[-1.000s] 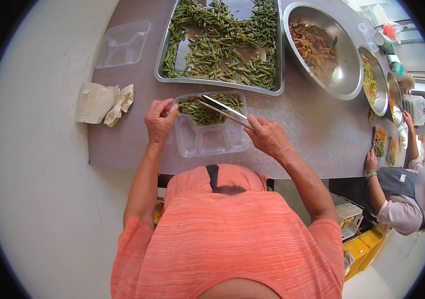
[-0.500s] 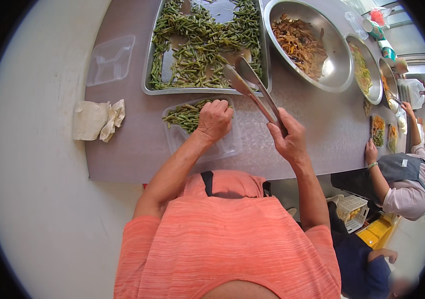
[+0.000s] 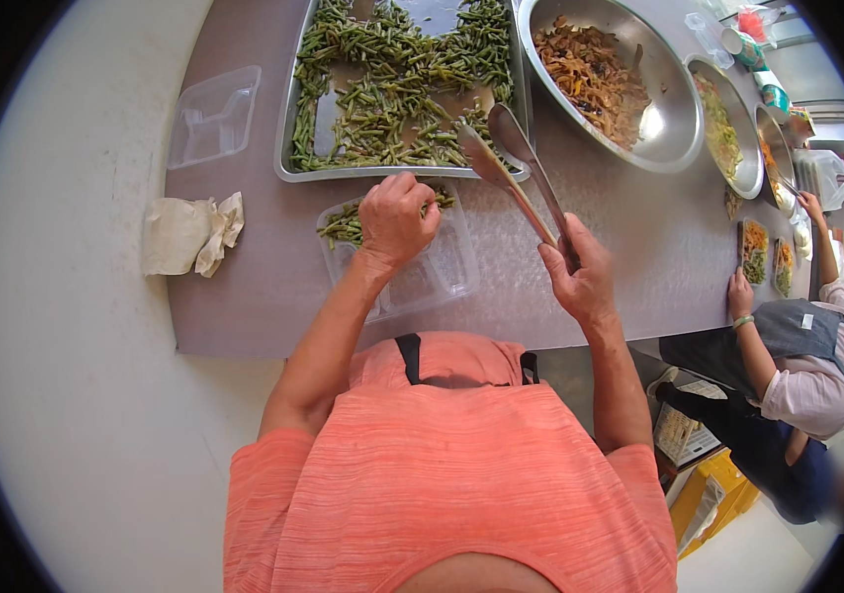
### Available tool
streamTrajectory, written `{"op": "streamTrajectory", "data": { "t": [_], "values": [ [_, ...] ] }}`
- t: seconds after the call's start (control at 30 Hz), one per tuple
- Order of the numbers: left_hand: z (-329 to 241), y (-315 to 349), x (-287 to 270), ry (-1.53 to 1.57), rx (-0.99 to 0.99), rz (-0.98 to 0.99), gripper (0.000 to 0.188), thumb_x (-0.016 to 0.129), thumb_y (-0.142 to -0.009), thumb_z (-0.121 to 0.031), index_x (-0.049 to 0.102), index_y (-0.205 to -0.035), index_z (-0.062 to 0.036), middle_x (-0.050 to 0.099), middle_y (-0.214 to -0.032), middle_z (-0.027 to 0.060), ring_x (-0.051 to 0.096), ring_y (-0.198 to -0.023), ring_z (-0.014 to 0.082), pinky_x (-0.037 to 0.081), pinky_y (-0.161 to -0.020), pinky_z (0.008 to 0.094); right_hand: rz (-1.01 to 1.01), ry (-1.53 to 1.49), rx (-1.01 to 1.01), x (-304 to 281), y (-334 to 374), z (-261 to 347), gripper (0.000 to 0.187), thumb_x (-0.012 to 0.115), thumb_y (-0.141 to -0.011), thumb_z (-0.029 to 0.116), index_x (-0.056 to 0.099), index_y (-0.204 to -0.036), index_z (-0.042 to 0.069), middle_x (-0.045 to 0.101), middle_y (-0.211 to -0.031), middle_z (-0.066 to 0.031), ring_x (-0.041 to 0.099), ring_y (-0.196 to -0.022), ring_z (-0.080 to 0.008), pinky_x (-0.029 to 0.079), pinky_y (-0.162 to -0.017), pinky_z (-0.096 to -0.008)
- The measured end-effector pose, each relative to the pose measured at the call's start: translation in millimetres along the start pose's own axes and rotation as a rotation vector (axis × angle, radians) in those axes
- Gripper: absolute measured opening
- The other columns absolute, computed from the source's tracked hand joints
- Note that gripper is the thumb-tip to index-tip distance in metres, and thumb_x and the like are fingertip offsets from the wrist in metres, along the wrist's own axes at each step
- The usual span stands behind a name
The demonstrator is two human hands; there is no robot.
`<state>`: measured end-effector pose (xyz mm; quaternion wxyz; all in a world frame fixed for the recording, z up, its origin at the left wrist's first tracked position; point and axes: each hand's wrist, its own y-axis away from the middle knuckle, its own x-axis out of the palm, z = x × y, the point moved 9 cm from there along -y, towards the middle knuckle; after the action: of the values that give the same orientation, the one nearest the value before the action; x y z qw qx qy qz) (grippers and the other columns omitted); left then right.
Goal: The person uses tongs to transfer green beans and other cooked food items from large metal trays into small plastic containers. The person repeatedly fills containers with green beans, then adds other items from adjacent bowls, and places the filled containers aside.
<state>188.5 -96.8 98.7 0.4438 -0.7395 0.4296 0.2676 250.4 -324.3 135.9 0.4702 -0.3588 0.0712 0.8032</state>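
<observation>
Metal tongs (image 3: 533, 168) are in my right hand (image 3: 580, 272), held by the handle end. Their two arms stand apart, with the tips over the near right corner of a large metal tray (image 3: 402, 174) of cut green beans (image 3: 382, 109). My left hand (image 3: 397, 219), fingers curled, is over the far part of a clear plastic compartment container (image 3: 453, 272). Cut green beans (image 3: 343, 225) lie in the container's far compartment, partly hidden by that hand. Whether its fingers pinch any beans cannot be made out. The nearer compartments show no food.
A second clear container (image 3: 212, 119) and crumpled beige paper (image 3: 179, 237) lie at the left. To the right stand a steel bowl (image 3: 674, 89) of brown shredded food and further bowls. A co-worker (image 3: 798, 346) stands at the table's right with filled containers (image 3: 754, 252).
My left hand has shifted left and slightly away from me, its fingers still curled. The tongs and right hand moved slightly right. At the lower right, another person has moved.
</observation>
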Motion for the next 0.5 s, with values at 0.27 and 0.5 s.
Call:
{"op": "streamTrajectory", "data": {
  "t": [0.27, 0.5],
  "values": [
    [52, 33, -27, 0.273, -0.331, 0.027, 0.017, 0.069, -0.076, -0.015, 0.071, -0.092, -0.0088, 0.057, -0.074, 0.0051, 0.057, -0.063, 0.0198, 0.048, -0.06, 0.0321, 0.197, 0.113, -0.079, 37, 5, 3, 0.023, 0.067, -0.084, 0.016, 0.054, -0.099, 0.005, 0.061, -0.073, -0.0136, 0.06, -0.063, -0.033, 0.046, -0.053, -0.0415],
    [121, 121, -67, 0.177, -0.601, -0.137, 0.027, 0.069, -0.079, -0.013, 0.067, -0.105, -0.0042, 0.056, -0.074, 0.0041, 0.053, -0.059, 0.0135, 0.046, -0.057, 0.0281, 0.318, 0.295, -0.135, 74, -3, -10, 0.021, 0.065, -0.086, 0.02, 0.051, -0.096, 0.007, 0.062, -0.074, -0.0152, 0.061, -0.063, -0.037, 0.048, -0.052, -0.0452]
  ]
}}
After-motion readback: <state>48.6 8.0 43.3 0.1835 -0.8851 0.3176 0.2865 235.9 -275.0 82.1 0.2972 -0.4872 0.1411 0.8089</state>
